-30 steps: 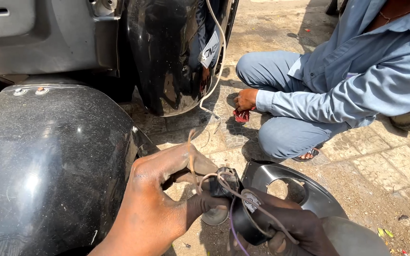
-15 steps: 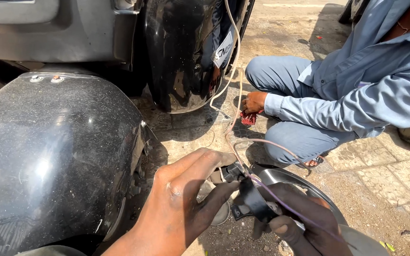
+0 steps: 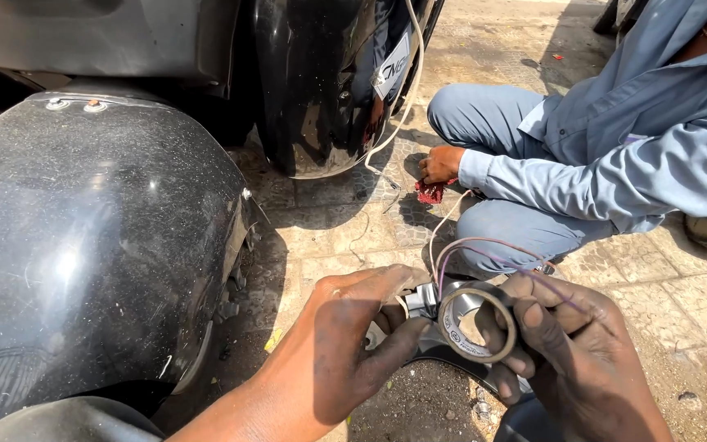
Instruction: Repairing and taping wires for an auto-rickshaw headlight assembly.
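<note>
Beside the dusty black fender, over paving: right hand pinching a tape roll, left hand clasping the small wired connector. Taping step seemingly underway; needs tape end freed.

Ground: dusty paving stones below me | light: hard sun, sharp shadows | left: dusty black fender | ahead: glossy black panel

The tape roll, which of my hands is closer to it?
Right. Your right hand holds the tape roll, its fingers curled at the rim. Your left hand is just left of it, fingertips on the connector beside it.
</note>
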